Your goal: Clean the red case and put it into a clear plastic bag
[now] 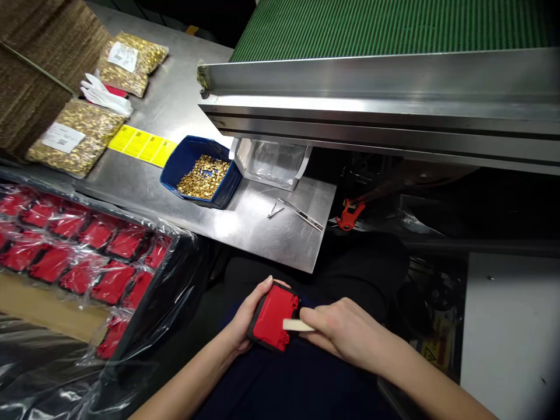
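Red plastic cover point(272, 317) sits low in the middle of the frame, over my lap. My left hand point(248, 318) cups it from the left side, fingers curled round its edge and thumb on top. My right hand point(345, 333) pinches a small pale strip point(297, 325) between thumb and fingertips and lays its end across the cover's face. I judge this to be the fitting step: the strip is being placed on the part. The next move calls for steady alignment and firm pressure. At centre a blue bin point(192, 153) of brass bits point(203, 176) rests on the steel table point(262, 227); more red covers point(79, 251) lie bagged at left.
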Available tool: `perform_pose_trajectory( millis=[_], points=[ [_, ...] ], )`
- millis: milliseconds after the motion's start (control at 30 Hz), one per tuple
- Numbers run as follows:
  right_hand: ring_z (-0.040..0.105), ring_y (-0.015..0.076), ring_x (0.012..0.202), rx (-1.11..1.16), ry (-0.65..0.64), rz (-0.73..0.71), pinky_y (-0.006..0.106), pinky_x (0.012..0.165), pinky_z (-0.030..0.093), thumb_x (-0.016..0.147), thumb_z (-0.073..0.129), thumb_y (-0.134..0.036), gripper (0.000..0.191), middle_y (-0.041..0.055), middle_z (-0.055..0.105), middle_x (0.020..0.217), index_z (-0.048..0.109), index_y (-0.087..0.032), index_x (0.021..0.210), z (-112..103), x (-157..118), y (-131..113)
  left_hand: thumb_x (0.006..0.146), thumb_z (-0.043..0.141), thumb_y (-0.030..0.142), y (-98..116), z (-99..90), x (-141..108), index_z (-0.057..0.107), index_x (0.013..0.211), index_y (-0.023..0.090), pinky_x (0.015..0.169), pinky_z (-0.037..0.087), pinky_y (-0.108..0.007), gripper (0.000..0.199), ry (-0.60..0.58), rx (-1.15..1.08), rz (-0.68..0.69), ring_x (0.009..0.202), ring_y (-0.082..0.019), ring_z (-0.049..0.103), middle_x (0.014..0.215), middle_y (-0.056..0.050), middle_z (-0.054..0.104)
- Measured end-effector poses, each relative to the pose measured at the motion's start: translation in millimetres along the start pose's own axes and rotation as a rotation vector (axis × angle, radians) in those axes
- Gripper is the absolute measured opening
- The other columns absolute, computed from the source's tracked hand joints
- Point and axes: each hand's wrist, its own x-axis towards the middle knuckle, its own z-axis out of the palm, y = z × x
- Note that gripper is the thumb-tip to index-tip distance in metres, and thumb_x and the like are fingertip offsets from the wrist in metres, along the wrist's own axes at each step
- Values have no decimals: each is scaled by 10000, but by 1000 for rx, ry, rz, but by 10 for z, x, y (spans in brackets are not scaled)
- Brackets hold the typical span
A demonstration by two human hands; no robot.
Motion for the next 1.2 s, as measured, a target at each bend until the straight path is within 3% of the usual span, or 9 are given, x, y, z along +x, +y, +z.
perform_pose_trajectory(
  millis=[133, 267, 433, 600, 767, 933, 1067, 1200],
  points=[
    [660, 136, 618, -6, 26, -2, 299, 547, 213, 1081, 487, -401, 198, -35, 728, 797, 538, -251, 962, -6, 53, 3, 947, 605, 558, 4, 10, 18, 731, 1005, 146, 750, 574, -283, 435, 30, 16, 9, 778, -207, 709, 877, -98, 765],
    [681, 141, 637, 32, 51, 78, 293, 558, 227, 1092, 472, -403, 209, -33, 737, 807, 547, -248, 973, -25, 51, 25, 930, 617, 591, 3, -12, 19, 738, 1013, 157, 592, 538, -250, 458, 58, -35, -36, 631, -168, 667, 795, -62, 750],
    [707, 158, 649, 37, 33, 75, 294, 552, 232, 1074, 508, -407, 192, -32, 747, 800, 569, -251, 981, 18, 83, -34, 933, 616, 582, 2, 4, 6, 747, 995, 137, 722, 588, -303, 469, 52, -53, -12, 756, -216, 713, 856, -94, 767],
    [736, 180, 690, 40, 79, 150, 292, 561, 250, 1104, 425, -408, 210, -12, 769, 837, 571, -259, 1088, 33, 92, -40, 916, 646, 586, -10, 7, -5, 748, 994, 150, 562, 548, -252, 455, 122, -83, -38, 592, -160, 651, 751, -55, 740],
    [745, 191, 693, 55, 50, 141, 290, 554, 244, 1086, 464, -407, 186, -17, 775, 842, 579, -268, 1039, 21, 115, -78, 928, 629, 579, -27, 29, 0, 736, 1017, 146, 683, 599, -301, 454, 106, -51, 1, 745, -217, 714, 837, -85, 758],
    [737, 197, 683, 86, 92, 236, 277, 565, 267, 1086, 454, -403, 189, -6, 765, 807, 569, -256, 1054, 48, 131, -71, 923, 639, 578, -29, 35, -25, 722, 1009, 170, 547, 547, -244, 426, 170, -63, 14, 585, -156, 646, 765, -57, 747],
    [708, 163, 633, 127, 64, 164, 271, 546, 253, 1067, 498, -365, 152, -30, 741, 770, 565, -250, 992, 91, 68, -46, 926, 635, 574, -28, 43, -20, 723, 1019, 160, 618, 582, -270, 434, 151, -30, 34, 678, -187, 687, 817, -68, 756],
    [732, 179, 704, 91, 88, 128, 277, 580, 267, 1089, 458, -417, 194, -16, 773, 876, 600, -294, 1139, 80, 103, -25, 930, 628, 569, -31, 49, -19, 721, 1008, 159, 639, 588, -271, 428, 171, -22, 46, 696, -190, 694, 809, -71, 757]
  ],
)
